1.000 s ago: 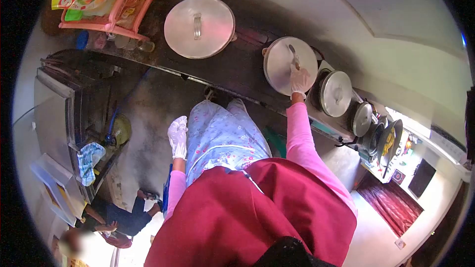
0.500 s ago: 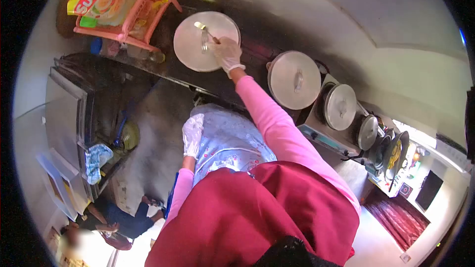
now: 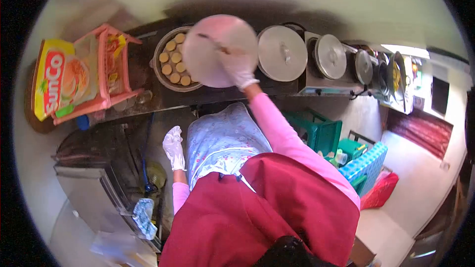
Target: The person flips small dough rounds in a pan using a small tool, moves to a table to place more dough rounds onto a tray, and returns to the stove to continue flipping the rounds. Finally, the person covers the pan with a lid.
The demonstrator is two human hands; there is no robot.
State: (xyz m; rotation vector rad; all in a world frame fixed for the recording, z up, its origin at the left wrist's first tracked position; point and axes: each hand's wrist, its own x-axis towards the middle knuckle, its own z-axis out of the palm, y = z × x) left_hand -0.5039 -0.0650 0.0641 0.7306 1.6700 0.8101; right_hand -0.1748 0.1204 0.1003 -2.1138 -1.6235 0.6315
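Observation:
A round metal lid (image 3: 205,69) is lifted over the right part of an open pan (image 3: 157,68), where several round, pale brown pieces (image 3: 166,69) show. My right hand (image 3: 237,68), in a clear glove, is closed at the lid's handle, which the fingers hide. A thin utensil (image 3: 210,39) sticks out from the same hand; motion blurs it. My left hand (image 3: 174,147), also gloved, hangs low beside the patterned apron (image 3: 222,136). Its fingers look curled together, with nothing visible in them.
A pink rack (image 3: 104,69) with a SunCo pouch (image 3: 62,76) stands at the left. Further right are a second lidded pot (image 3: 282,53) and a stove (image 3: 309,66) with more lidded pans. Green crates (image 3: 316,128) sit below the counter; a cloth (image 3: 144,217) hangs lower left.
The lid has been raised and shifted right, uncovering the pan and its round pieces. The view has turned, bringing the green crates into sight. The person at lower left is out of view.

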